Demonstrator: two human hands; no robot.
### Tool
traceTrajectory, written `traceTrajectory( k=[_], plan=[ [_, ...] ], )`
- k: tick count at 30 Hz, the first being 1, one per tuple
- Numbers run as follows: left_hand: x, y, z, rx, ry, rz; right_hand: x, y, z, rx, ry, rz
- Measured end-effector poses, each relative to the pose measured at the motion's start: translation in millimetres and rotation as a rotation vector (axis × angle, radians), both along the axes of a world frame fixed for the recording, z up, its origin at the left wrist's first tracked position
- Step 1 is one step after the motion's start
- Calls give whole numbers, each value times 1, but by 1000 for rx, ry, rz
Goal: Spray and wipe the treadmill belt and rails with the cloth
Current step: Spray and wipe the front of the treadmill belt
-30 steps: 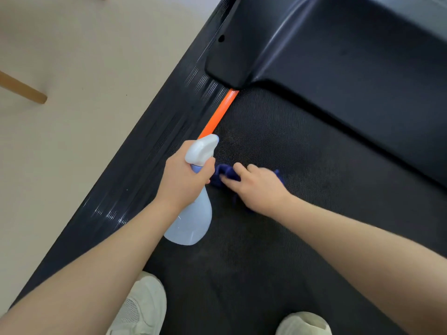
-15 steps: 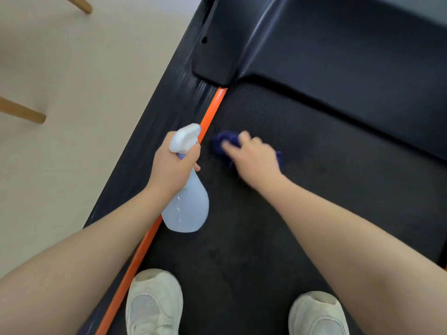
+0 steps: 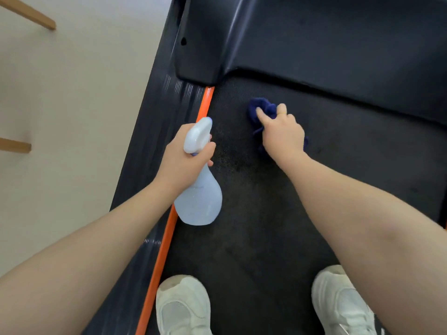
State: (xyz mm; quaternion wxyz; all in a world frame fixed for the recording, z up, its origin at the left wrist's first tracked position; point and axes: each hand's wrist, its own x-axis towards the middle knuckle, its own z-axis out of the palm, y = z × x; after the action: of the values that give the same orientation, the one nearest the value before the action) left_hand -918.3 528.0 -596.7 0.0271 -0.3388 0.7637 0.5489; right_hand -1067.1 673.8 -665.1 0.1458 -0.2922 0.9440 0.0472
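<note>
Nearest the camera, two white shoes (image 3: 183,308) are planted on the treadmill belt (image 3: 254,238), so the patch beneath them is kept out of the cloth's reach until the stance is shifted. Just ahead, a pale spray bottle (image 3: 199,201) is gripped at its neck by the left hand (image 3: 180,160), fingers wrapped round below the nozzle; it is held over the belt's left edge, beside the orange strip (image 3: 167,235), presumably so that it is kept ready without crossing the wiping path. Farther on, the dark blue cloth (image 3: 260,108) is bunched under the right hand (image 3: 283,136) and pressed onto the belt, fingers curled into its folds, probably to keep pressure on the textured surface. To the left, the ribbed side rail (image 3: 150,151) is seen. Beyond, the black motor cover (image 3: 314,44) overhangs the belt's front end and would block any longer forward stroke. Wooden legs (image 3: 29,15) are seen on the pale floor (image 3: 72,105).
</note>
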Motion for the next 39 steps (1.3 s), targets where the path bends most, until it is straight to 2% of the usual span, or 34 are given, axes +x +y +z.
traceTrajectory(
  k=[2, 6, 8, 12, 14, 18, 20, 22, 26, 28, 30, 33, 34, 37, 39],
  plan=[
    [-5, 2, 2, 16, 13, -12, 13, 9, 8, 21, -2, -100],
    [-22, 13, -3, 59, -15, 51, 69, 20, 9, 51, -185, 150],
    [-26, 18, -6, 77, 1, 50, 58, 26, 6, 37, -144, 186],
    [-24, 14, -9, 99, 20, -2, 1, 35, 6, 112, 1, -209],
    [-30, 10, -11, 95, 31, 0, 0, 34, 5, 116, -1, -300],
    [-62, 9, -13, 118, 33, -8, 51, 20, 11, 40, -175, -162],
    [-79, 14, -8, 144, 44, -17, 56, 23, 15, 25, -187, -47],
    [-92, 18, -1, 134, 69, -35, 26, 38, 15, 46, -98, 32],
    [-107, 27, -6, 65, 100, -5, -59, 71, 3, 20, 115, -173],
    [-115, 34, -10, 7, 103, 26, -73, 78, -6, -65, 180, -148],
    [-123, 43, -12, -32, 72, 44, -62, 80, -9, -138, 151, 15],
    [-128, 55, -4, -36, 26, 31, -54, 95, -3, -133, 26, 445],
    [-128, 58, -1, -36, 10, 20, -68, 100, -1, -121, 43, 459],
    [-127, 65, 2, -21, -6, 20, -105, 105, 3, -92, 83, 202],
    [-128, 70, 1, -35, -22, 20, -96, 101, 0, -77, 79, 199]
  ],
)
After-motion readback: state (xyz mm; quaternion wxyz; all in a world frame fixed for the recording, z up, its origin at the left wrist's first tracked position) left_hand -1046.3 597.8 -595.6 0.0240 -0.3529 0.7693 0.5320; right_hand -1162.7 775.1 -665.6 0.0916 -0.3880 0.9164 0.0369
